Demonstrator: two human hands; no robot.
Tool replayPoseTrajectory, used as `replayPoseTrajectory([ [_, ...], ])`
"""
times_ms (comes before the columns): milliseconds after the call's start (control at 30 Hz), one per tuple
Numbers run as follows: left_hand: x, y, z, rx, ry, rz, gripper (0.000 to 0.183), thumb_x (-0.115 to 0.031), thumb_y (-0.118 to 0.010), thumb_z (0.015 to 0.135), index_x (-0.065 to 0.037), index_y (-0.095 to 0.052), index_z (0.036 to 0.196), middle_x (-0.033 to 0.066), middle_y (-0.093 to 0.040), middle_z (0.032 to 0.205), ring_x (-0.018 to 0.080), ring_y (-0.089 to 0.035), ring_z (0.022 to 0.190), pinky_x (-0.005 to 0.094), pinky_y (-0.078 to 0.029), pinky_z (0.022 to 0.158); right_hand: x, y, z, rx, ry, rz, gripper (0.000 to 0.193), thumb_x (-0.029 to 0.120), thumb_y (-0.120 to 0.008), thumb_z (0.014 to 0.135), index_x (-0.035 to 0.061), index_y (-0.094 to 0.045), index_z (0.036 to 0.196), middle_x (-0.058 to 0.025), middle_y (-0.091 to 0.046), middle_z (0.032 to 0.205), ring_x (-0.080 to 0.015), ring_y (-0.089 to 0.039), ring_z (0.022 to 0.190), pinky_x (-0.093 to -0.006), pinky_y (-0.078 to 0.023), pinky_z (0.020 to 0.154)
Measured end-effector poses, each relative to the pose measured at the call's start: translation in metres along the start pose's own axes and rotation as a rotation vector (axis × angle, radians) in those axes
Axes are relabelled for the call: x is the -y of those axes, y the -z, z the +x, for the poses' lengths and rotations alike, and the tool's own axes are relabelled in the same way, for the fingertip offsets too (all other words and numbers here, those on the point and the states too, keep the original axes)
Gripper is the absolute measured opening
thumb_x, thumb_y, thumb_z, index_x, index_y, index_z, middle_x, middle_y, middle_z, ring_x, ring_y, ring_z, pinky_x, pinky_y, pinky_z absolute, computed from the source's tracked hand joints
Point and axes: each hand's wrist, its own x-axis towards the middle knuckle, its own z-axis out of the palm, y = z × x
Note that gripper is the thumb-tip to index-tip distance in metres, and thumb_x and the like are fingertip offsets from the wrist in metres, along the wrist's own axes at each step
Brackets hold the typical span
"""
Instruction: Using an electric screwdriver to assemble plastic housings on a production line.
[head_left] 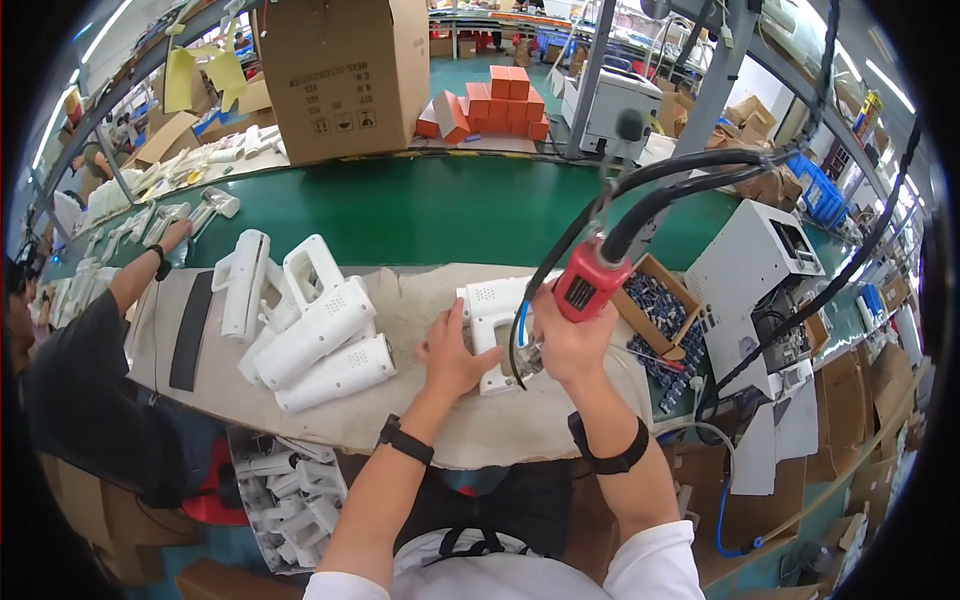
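Observation:
My right hand (572, 345) grips a red powered screwdriver (590, 280) that hangs from black cables, its tip pressed down on a white plastic gun-shaped housing (492, 318). The housing lies on a beige cloth pad (420, 420). My left hand (453, 352) rests flat on the housing's left side and holds it down. A pile of similar white housings (315, 330) lies on the pad to my left, apart from both hands.
A cardboard box of small dark parts (655, 305) sits right of my right hand, beside a white machine (755, 260). A green conveyor belt (430, 205) runs behind the pad. Another person (95, 370) works at the left. A bin of white parts (285, 495) stands below.

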Motion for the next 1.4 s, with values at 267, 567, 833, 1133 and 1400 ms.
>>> replayPoseTrajectory([
  [267, 0.011, 0.004, -0.001, 0.008, 0.013, -0.033, 0.098, -0.045, -0.075, 0.064, -0.01, -0.029, 0.144, 0.0168, -0.037, 0.138, 0.031, -0.032, 0.131, 0.0563, -0.017, 0.102, 0.084, -0.012, -0.003, 0.021, 0.046, 0.178, 0.01, 0.0, -0.062, 0.082, -0.0017, -0.054, 0.089, -0.0044, -0.055, 0.058, -0.0099, -0.05, 0.045, -0.0217, -0.036, 0.041],
  [567, 0.067, -0.049, 0.023, -0.012, -0.115, -0.092, 0.091, -0.031, -0.073, 0.068, -0.017, -0.026, 0.145, 0.0113, -0.039, 0.136, 0.0299, -0.035, 0.128, 0.056, -0.021, 0.098, 0.072, -0.047, -0.012, 0.134, -0.094, 0.222, 0.006, 0.003, -0.063, 0.082, 0.0003, -0.059, 0.08, -0.0012, -0.055, 0.055, -0.0075, -0.051, 0.045, -0.0218, -0.038, 0.043],
  [833, 0.035, -0.03, 0.005, -0.128, -0.106, 0.035, 0.086, -0.034, -0.068, 0.071, -0.017, -0.028, 0.145, 0.0105, -0.045, 0.126, 0.03, -0.041, 0.121, 0.053, -0.025, 0.093, 0.022, -0.054, -0.024, 0.131, -0.117, 0.147, 0.009, 0.006, -0.066, 0.081, 0.0015, -0.06, 0.077, -0.0008, -0.058, 0.062, -0.0075, -0.052, 0.05, -0.023, -0.04, 0.047],
  [1133, 0.018, 0.002, -0.007, -0.059, -0.096, -0.284, 0.085, -0.022, -0.072, 0.07, -0.006, -0.031, 0.143, 0.0175, -0.042, 0.133, 0.0316, -0.041, 0.124, 0.0477, -0.03, 0.101, 0.097, -0.008, 0.012, -0.004, -0.03, 0.082, 0.019, 0.011, -0.066, 0.085, -0.0003, -0.058, 0.098, -0.0029, -0.058, 0.063, -0.0078, -0.051, 0.051, -0.0214, -0.04, 0.047],
  [1400, 0.006, 0.114, -0.141, -0.071, 0.297, -0.601, 0.097, -0.001, -0.074, 0.06, -0.005, -0.027, 0.145, 0.0157, -0.039, 0.14, 0.0257, -0.056, 0.101, 0.0349, -0.052, 0.079, 0.036, 0.085, -0.088, -0.11, 0.39, -0.498, 0.058, 0.013, -0.073, 0.074, -0.0009, -0.045, 0.123, -0.0135, -0.053, 0.111, -0.0234, -0.054, 0.1, -0.0355, -0.041, 0.092],
])
